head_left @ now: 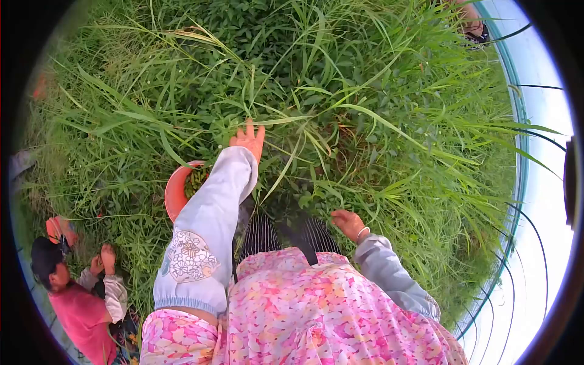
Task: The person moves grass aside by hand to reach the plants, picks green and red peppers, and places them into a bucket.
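My left hand (pixel 248 141) reaches forward into the green plants (pixel 267 91), its fingers apart among stems and a long grass blade. Nothing shows in its grasp. My right hand (pixel 348 224) is low, near my right knee, with its fingers curled together beside the grass; what they hold, if anything, is hidden. A white band circles that wrist. Left of my left sleeve (pixel 210 213) stands a red-orange bucket (pixel 175 193), partly covered by the forearm. Inside it are small green and yellowish pieces (pixel 196 179), possibly peppers.
Tall grass (pixel 395 121) surrounds the leafy plants. At the lower left, a person in a red top and dark cap (pixel 79 310) works near another red-orange container (pixel 61 230). Thin dark hoops (pixel 541 243) and a greenish rail (pixel 522 158) run along the right side.
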Motion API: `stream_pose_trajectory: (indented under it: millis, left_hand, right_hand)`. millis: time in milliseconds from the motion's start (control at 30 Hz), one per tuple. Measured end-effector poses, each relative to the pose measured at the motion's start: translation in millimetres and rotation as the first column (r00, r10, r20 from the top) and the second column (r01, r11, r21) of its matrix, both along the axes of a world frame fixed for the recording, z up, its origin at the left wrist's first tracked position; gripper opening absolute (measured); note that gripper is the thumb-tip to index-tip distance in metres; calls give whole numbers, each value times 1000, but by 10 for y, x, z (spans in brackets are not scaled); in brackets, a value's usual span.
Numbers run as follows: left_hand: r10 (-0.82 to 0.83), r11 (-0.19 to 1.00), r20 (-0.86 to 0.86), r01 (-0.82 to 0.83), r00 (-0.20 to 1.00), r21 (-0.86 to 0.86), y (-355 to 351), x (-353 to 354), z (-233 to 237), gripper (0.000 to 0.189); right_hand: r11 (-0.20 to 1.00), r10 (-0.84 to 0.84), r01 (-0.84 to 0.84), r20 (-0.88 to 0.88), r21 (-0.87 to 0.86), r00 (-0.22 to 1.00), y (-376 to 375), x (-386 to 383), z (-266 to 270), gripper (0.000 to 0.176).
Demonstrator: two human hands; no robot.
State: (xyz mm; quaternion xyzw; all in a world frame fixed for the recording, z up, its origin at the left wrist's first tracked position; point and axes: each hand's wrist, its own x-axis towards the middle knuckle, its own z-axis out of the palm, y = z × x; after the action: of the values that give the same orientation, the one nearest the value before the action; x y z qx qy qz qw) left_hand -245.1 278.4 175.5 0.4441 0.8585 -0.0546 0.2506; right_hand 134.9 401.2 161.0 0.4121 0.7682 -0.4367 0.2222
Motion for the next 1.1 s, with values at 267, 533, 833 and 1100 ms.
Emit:
stream_pose_trajectory:
  millis: [267,533,833,1100]
  left_hand:
    - [-77,933,-35,59,996,-354,-880,-84,-414,52]
    - [285,952,221,-303,933,51,-1309,-27,-552,32]
    - [396,916,219,-400,892,-25,-1458,346,-567,48]
    - [432,901,236,-407,870,-149,-1564,397,-320,34]
  right_hand:
    - [990,-118,129,157,-62,981,-171,99,48,29]
    - [987,-133,140,85,-74,987,-81,-232,45,30]
    - [712,-701,683,-235,-165,674,349,-696,744,21]
    - [741,-666,663,-236,-101,708,665,-535,770,23]
